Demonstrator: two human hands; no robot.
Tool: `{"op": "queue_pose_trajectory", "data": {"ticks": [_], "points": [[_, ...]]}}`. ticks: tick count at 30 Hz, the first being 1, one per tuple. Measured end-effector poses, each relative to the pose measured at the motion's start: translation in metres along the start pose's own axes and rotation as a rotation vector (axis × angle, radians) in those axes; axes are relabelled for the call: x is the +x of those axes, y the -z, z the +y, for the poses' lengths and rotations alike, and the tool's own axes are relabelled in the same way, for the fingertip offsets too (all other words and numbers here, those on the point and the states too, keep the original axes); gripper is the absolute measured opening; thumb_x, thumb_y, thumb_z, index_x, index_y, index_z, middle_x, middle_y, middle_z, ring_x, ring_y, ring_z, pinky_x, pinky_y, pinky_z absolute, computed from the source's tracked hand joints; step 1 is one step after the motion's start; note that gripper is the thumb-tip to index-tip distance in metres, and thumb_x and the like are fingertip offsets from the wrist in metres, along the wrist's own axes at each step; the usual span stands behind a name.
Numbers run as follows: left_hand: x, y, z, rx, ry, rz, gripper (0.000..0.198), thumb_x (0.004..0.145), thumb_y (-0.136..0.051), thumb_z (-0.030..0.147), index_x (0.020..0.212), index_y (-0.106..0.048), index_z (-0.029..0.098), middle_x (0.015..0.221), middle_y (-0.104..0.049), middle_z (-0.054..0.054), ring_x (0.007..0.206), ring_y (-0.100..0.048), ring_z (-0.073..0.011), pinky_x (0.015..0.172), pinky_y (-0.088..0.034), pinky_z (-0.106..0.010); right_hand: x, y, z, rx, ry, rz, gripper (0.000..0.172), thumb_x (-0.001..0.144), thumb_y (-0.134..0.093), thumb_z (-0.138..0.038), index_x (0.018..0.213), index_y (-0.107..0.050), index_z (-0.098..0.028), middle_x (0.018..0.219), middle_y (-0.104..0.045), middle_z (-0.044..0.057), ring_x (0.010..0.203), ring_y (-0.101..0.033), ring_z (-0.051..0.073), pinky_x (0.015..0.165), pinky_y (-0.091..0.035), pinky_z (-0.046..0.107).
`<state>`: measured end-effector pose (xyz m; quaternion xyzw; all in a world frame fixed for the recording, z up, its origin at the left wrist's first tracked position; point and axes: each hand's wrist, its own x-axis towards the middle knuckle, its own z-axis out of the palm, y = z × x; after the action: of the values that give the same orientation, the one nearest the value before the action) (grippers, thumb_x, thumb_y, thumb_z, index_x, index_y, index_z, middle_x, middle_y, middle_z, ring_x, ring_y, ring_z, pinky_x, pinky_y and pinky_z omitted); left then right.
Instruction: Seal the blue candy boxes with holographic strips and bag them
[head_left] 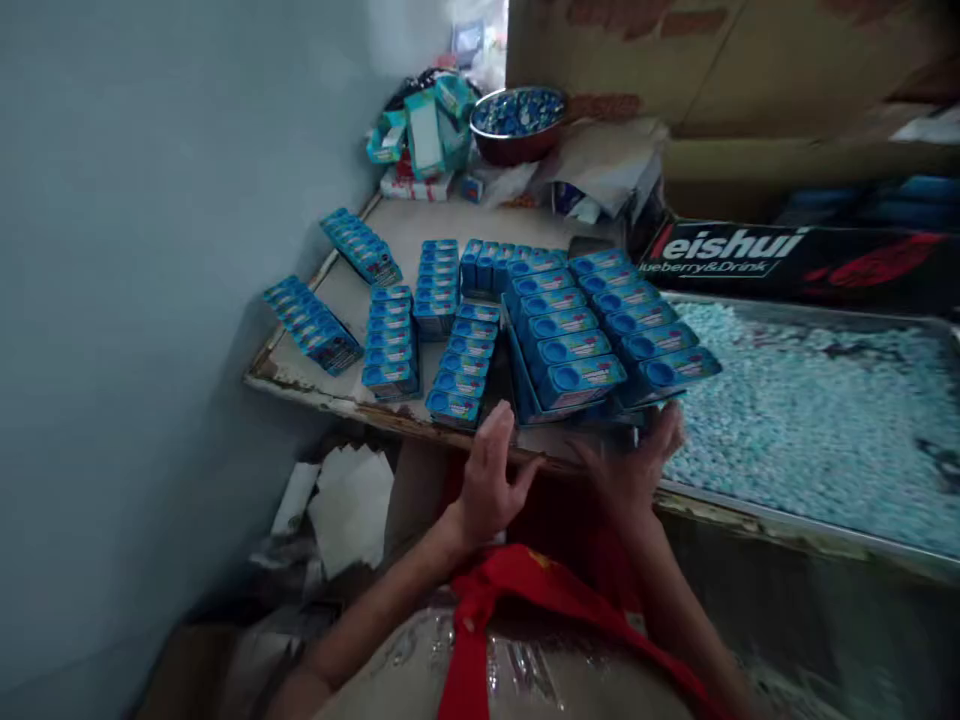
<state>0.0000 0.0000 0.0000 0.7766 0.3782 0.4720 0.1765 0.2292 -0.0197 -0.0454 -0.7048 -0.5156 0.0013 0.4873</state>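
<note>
Head view: carton of blue boxes sat at the table edge; loose boxes crowded its left, tablet tray its right; free room only in front. Left hand front-left of carton, fingers spread, holding nothing; right hand blurred at carton's front-right corner, grip indeterminable.

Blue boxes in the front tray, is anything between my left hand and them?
Nothing visible. The left hand hovers open just before the blue boxes at the table edge; the blurred right hand is beside it.
</note>
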Motion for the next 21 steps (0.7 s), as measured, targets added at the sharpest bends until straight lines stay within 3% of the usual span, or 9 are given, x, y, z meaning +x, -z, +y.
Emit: {"op": "queue_pose_trajectory", "data": {"ticks": [3, 5, 8, 11, 15, 21], "points": [[0.017, -0.034, -0.015, -0.05, 0.204, -0.058, 0.124, 0.085, -0.089, 0.032, 0.176, -0.005, 0.025, 0.176, -0.033, -0.023, 0.163, -0.037, -0.0352, 0.129, -0.042, -0.049, 0.013, -0.003, -0.011, 0.144, -0.125, 0.09, 0.144, 0.07, -0.09, -0.071, 0.172, 0.002, -0.029, 0.175, -0.004, 0.024, 0.163, -0.025, 0.047, 0.124, -0.036, 0.071], [0.028, -0.048, -0.023, -0.095, 0.287, -0.097, 0.126, 0.084, -0.089, 0.031, 0.176, -0.003, 0.023, 0.178, -0.03, -0.023, 0.164, -0.036, -0.036, 0.129, -0.042, -0.051, 0.02, -0.001, -0.016, 0.222, -0.193, 0.057, 0.147, 0.07, -0.089, -0.069, 0.172, 0.009, -0.029, 0.178, -0.003, 0.025, 0.161, -0.031, 0.046, 0.12, -0.043, 0.067], [0.04, -0.054, -0.033, -0.151, 0.331, -0.129, 0.11, 0.093, -0.078, 0.028, 0.177, -0.006, 0.022, 0.177, -0.034, -0.02, 0.163, -0.038, -0.034, 0.131, -0.038, -0.052, 0.026, 0.006, -0.021, 0.203, -0.274, -0.097, 0.15, 0.07, -0.089, -0.061, 0.173, 0.014, -0.025, 0.174, -0.025, 0.028, 0.151, -0.049, 0.045, 0.111, -0.051, 0.063], [0.045, -0.054, -0.039, -0.169, 0.299, -0.117, 0.101, 0.098, -0.072, 0.031, 0.177, -0.01, 0.021, 0.176, -0.035, -0.02, 0.162, -0.04, -0.0331, 0.131, -0.039, -0.049, 0.035, 0.01, -0.023, -0.002, -0.336, -0.166, 0.141, 0.072, -0.085, -0.053, 0.175, 0.005, -0.022, 0.16, -0.051, 0.027, 0.133, -0.064, 0.046, 0.1, -0.055, 0.063], [0.061, -0.063, -0.051, -0.186, 0.28, -0.063, 0.096, 0.102, -0.065, 0.032, 0.177, -0.007, 0.018, 0.177, -0.032, -0.021, 0.163, -0.038, -0.0322, 0.132, -0.037, -0.047, 0.062, 0.001, -0.023, -0.136, -0.249, -0.202, 0.126, 0.077, -0.079, -0.051, 0.176, -0.006, -0.021, 0.163, -0.051, 0.025, 0.132, -0.066, 0.045, 0.098, -0.058, 0.059], [0.101, -0.093, -0.068, -0.168, 0.363, 0.045, 0.094, 0.095, -0.063, 0.018, 0.175, -0.014, 0.013, 0.18, -0.026, -0.022, 0.168, -0.027, -0.0306, 0.137, -0.025, -0.048, 0.117, -0.023, -0.008, -0.005, -0.119, -0.228, 0.123, 0.077, -0.081, -0.045, 0.174, -0.011, -0.022, 0.16, -0.056, 0.022, 0.133, -0.067, 0.042, 0.103, -0.059, 0.057]]}}
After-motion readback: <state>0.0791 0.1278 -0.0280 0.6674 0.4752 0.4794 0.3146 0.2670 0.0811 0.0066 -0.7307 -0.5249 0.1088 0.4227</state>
